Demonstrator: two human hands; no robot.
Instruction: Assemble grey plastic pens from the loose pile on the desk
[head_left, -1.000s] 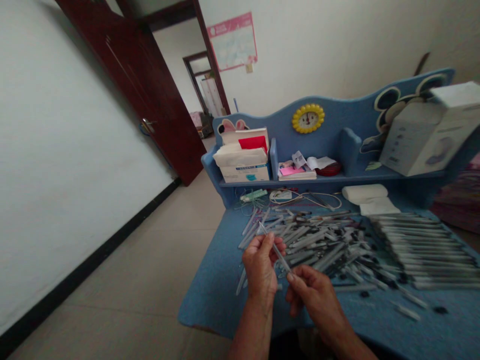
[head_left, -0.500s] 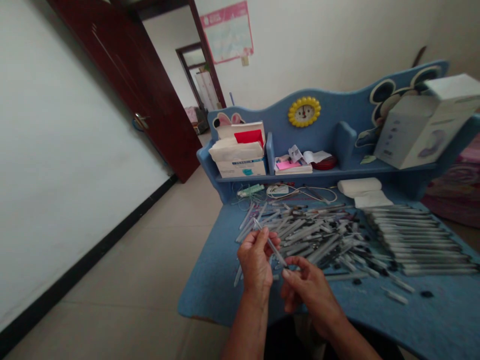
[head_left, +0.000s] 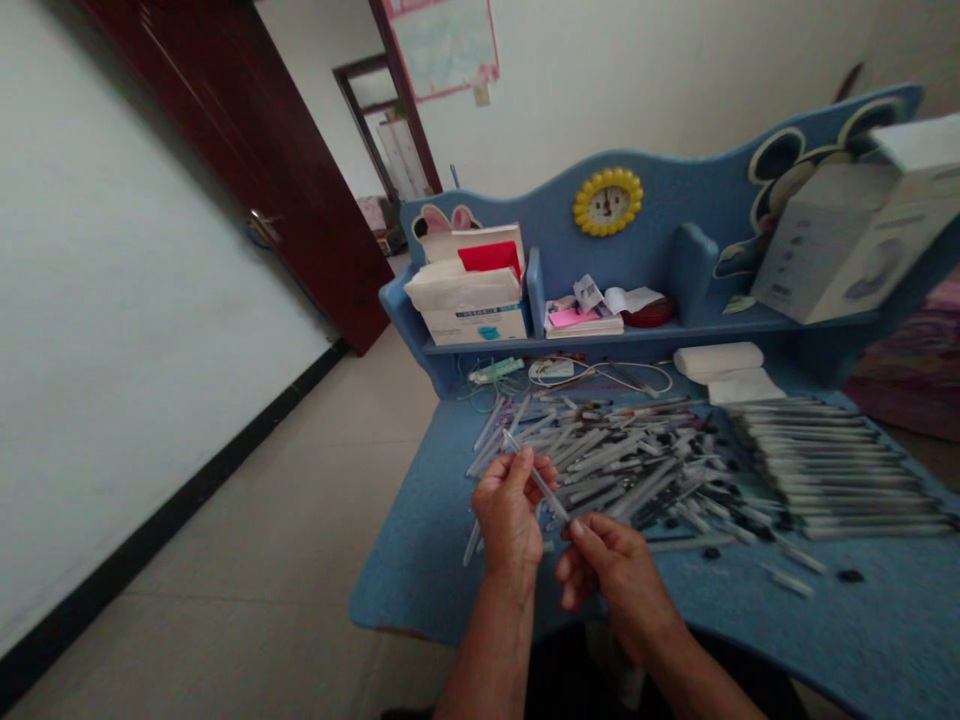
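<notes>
Left hand (head_left: 507, 512) and right hand (head_left: 616, 572) both pinch one clear pen barrel (head_left: 550, 494), slanted above the worktop (head_left: 416, 575) near its front edge. Just past: loose pile of pen parts (head_left: 646, 494); row of pens (head_left: 855, 478) right. Worktop's left edge drops to floor (head_left: 300, 530). Blue shelf unit (head_left: 656, 255) behind: blue-printed box (head_left: 472, 326), white carton (head_left: 821, 240), both lettering too small to read. Flower-rimmed clock (head_left: 607, 203) above.

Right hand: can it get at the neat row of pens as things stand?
Probably yes. Between the right hand and the row of pens only low, loose pen parts seem to lie. But it pinches one end of a clear tube, so it would likely need to let go first.
</notes>
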